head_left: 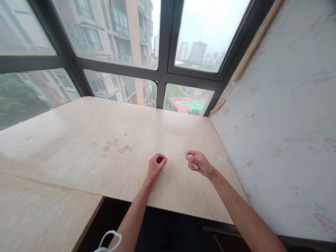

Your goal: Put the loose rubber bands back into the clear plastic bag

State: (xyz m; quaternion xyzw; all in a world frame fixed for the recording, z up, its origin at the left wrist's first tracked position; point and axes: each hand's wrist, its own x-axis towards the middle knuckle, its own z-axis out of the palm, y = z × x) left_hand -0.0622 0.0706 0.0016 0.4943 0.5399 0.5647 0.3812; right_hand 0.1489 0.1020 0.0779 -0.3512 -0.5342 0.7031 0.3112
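Pale ledge point(168, 131) under windows point(202, 35), strewn with rings point(116, 143).
By the left hand point(157, 165), thumb and forefinger are curled into a loop; by the right hand point(198, 163), fingers are bent towards the thumb; whether anything is pinched cannot be told. Both are flanked by the rings, to their left. Buildings point(198, 51) are seen outside, a flowered wall point(278, 122) at right.

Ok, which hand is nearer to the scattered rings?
Left. The left hand is to the right of the rings; the right hand is farther off on that same side.
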